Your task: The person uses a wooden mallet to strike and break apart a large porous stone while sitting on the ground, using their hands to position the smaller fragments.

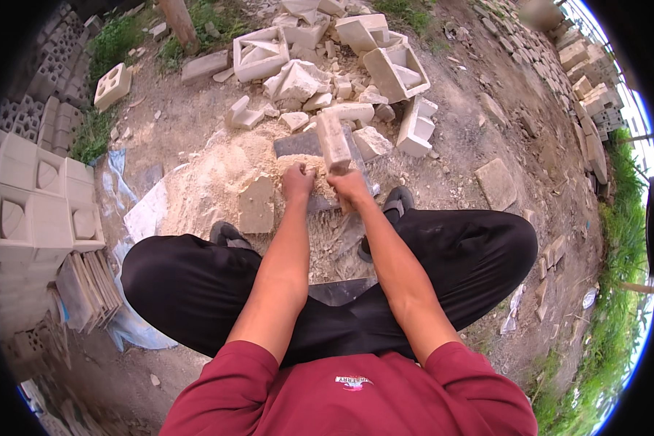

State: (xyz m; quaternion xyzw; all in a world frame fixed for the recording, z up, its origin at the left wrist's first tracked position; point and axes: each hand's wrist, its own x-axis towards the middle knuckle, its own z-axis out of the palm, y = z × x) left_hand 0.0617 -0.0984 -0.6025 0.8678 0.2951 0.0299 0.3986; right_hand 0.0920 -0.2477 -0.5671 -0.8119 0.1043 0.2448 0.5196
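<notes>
My right hand (pixel 349 186) is closed around the grip of a wooden mallet (pixel 332 140) with a long, dusty, block-shaped head. The head points away from me, and a bit of the handle shows below my fist. Just left of it, my left hand (pixel 298 182) is curled closed, low over crumbled pale material (pixel 298 164); whatever its fingers hold is hidden. Under both hands lies a dark flat slab (pixel 289 145), partly covered with crumbs. A squarish tan slab (pixel 256 206) stands close to my left forearm, beside a heap of pale grit (pixel 214 171).
Broken pale blocks (pixel 298 80) pile up beyond the slab, with hollow block pieces (pixel 398 70) among them. Stacked molded blocks (pixel 29 189) and leaning thin boards (pixel 87 291) stand at left. A flat stone (pixel 495 184) lies at right. My shoes (pixel 398 200) flank the work spot.
</notes>
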